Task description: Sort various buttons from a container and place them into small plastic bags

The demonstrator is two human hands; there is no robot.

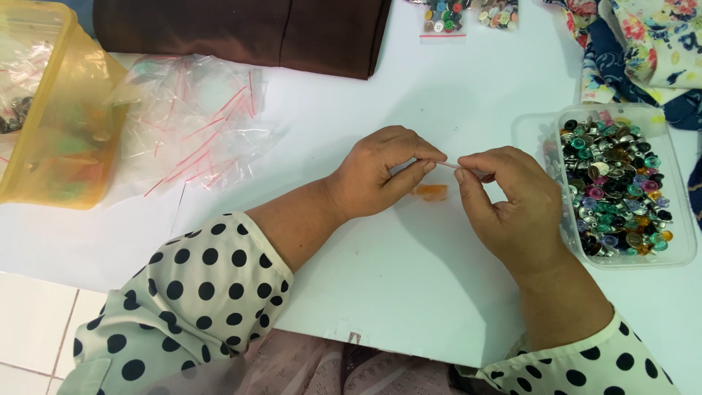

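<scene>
Left hand (380, 175) and right hand (508, 197) meet at table centre, both pinched closed on top strip of small clear zip bag (431, 186); bag hangs between them over white table (409, 292), orange pieces inside

Clear tray of mixed coloured buttons (621, 190) just right of right hand

Heap of empty clear zip bags (194, 124) far left, beside yellow tub (58, 110)

Brown cloth (248, 29) at far edge; two filled button bags (468, 14) far right of it; floral fabric (636, 44) at far right corner

Polka-dot sleeves on both arms
</scene>
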